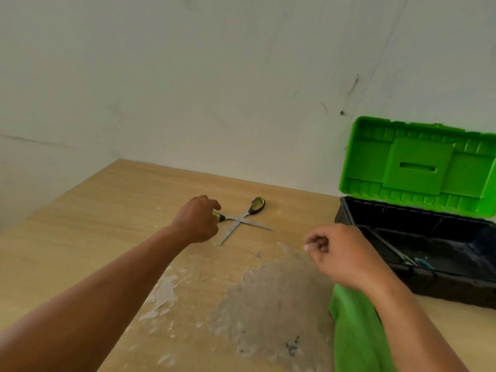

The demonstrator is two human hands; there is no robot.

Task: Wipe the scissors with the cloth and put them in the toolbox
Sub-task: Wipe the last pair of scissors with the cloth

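Table (107,237): one scissors (239,218), one cloth (354,331), toolbox (429,283)

A single wide-angle view looks from the person's head, forward and down across the desk (107,237) toward the wall (241,76) behind. It sits close: both forearms enter from the bottom edge, with the left hand (197,218) and right hand (341,253) mid-frame. The right edge crops the toolbox (418,167).

scissors (243,218): handle away from toolbox (442,288) hidden by left hand (197,218) | toolbox: right end cropped, contents blurred | cloth (354,331) before toolbox: bottom cropped, forearm overlaps
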